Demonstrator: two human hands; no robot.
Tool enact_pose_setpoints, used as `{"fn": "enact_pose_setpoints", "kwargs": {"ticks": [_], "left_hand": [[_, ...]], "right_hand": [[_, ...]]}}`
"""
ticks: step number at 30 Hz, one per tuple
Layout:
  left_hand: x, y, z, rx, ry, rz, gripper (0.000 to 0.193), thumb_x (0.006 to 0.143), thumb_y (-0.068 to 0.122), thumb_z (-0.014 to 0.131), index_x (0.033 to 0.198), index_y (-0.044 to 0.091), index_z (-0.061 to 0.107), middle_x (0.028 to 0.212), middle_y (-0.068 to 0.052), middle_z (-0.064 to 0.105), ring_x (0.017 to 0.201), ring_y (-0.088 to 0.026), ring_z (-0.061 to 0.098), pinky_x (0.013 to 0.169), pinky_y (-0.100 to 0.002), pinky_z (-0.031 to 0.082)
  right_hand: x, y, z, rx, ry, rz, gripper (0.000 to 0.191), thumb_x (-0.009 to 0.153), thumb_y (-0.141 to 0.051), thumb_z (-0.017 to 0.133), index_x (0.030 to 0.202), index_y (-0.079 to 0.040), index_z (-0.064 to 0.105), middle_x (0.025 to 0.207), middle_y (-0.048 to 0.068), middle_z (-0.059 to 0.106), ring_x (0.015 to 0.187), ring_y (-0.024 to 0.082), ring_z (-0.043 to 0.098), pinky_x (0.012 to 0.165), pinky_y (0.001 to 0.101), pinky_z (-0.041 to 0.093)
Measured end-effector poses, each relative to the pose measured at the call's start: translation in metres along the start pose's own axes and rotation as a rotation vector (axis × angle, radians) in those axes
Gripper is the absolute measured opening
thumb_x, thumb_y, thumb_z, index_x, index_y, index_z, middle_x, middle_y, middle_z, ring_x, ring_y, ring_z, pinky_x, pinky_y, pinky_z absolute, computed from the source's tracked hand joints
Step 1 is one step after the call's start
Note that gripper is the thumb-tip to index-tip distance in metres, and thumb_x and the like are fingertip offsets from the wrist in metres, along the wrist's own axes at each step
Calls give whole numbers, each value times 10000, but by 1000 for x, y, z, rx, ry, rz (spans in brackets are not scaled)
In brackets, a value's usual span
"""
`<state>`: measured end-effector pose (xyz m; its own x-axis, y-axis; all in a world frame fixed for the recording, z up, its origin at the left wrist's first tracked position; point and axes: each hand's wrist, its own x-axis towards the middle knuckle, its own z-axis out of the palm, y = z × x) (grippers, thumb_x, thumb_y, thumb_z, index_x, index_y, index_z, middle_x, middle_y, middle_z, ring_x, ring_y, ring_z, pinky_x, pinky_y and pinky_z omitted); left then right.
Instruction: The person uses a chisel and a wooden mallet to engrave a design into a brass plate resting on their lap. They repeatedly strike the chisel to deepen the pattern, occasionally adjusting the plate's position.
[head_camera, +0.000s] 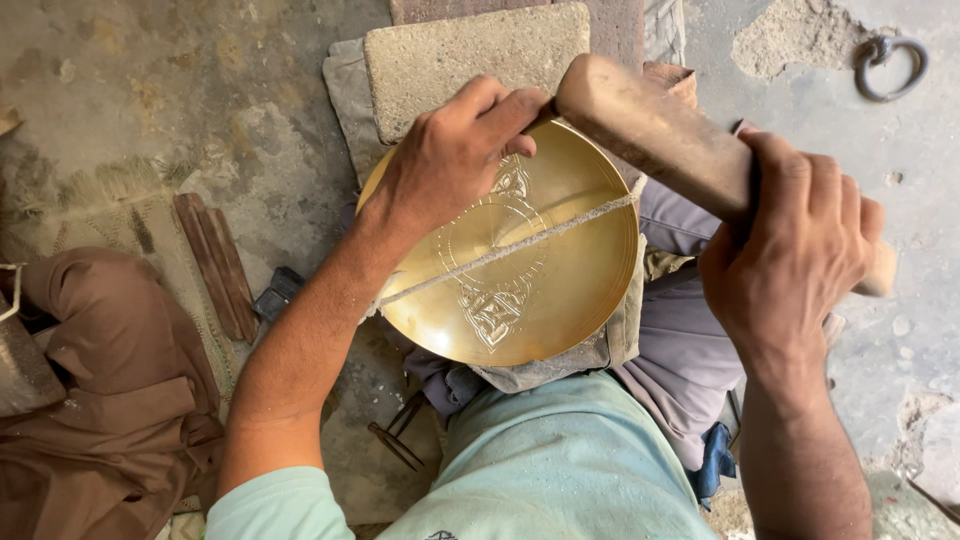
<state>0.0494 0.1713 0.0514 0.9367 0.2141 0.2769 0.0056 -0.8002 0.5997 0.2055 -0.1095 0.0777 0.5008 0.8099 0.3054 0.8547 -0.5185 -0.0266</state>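
Observation:
A round brass plate (560, 290) with an engraved pattern lies tilted on my lap, with a taut string (520, 245) stretched across it. My left hand (455, 150) rests over the plate's upper left rim, fingers pinched on a thin dark tool whose tip is hidden under the fingers. My right hand (790, 255) grips a thick wooden mallet (650, 125), its head raised over the plate's upper edge next to my left fingers.
A flat stone block (470, 50) sits just beyond the plate on grey cloth. Several slim metal chisels (215, 260) lie on a woven mat at left. Brown cloth (100, 390) is bunched at lower left. An iron ring (890, 65) lies on the concrete floor at upper right.

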Motion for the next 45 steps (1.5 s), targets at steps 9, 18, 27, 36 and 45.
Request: {"fn": "enact_pose_setpoints", "kwargs": {"ticks": [9, 18, 27, 36, 45], "left_hand": [[2, -6, 1, 3, 29, 65, 439, 973, -37, 731, 1333, 117, 534, 1012, -60, 565, 906, -210, 746, 698, -342, 624], [2, -4, 0, -8, 15, 43, 405, 988, -50, 711, 1309, 115, 527, 1007, -68, 548, 937, -211, 757, 693, -338, 630], [2, 0, -1, -16, -6, -26, 400, 963, -66, 722, 1279, 127, 570, 1007, -54, 574, 912, -195, 758, 727, -338, 640], [-4, 0, 0, -23, 12, -10, 431, 953, -30, 748, 1314, 127, 573, 997, -45, 575, 862, -186, 737, 729, -310, 652], [-4, -1, -5, 12, -7, 3, 463, 923, -51, 742, 1310, 130, 562, 1017, -50, 581, 904, -203, 746, 744, -348, 640]], "right_hand": [[-6, 16, -2, 230, 84, 103, 617, 760, 121, 527, 1364, 0, 525, 1106, 146, 578, 944, 287, 582, 864, 390, 450], [10, 2, -9, 595, 128, 231, 502, 876, 79, 567, 1368, 3, 502, 1072, 131, 557, 881, 273, 540, 813, 380, 434], [20, 2, -4, 478, 61, 144, 491, 929, 50, 529, 1412, -37, 507, 1098, 111, 591, 862, 211, 547, 800, 348, 424], [6, 9, 3, 413, 34, 89, 520, 942, 42, 484, 1458, -30, 468, 1135, 121, 589, 958, 227, 571, 903, 333, 431], [29, -16, -15, -27, 100, -110, 535, 794, 166, 655, 1284, -11, 533, 956, 141, 650, 773, 277, 640, 676, 435, 515]]}}
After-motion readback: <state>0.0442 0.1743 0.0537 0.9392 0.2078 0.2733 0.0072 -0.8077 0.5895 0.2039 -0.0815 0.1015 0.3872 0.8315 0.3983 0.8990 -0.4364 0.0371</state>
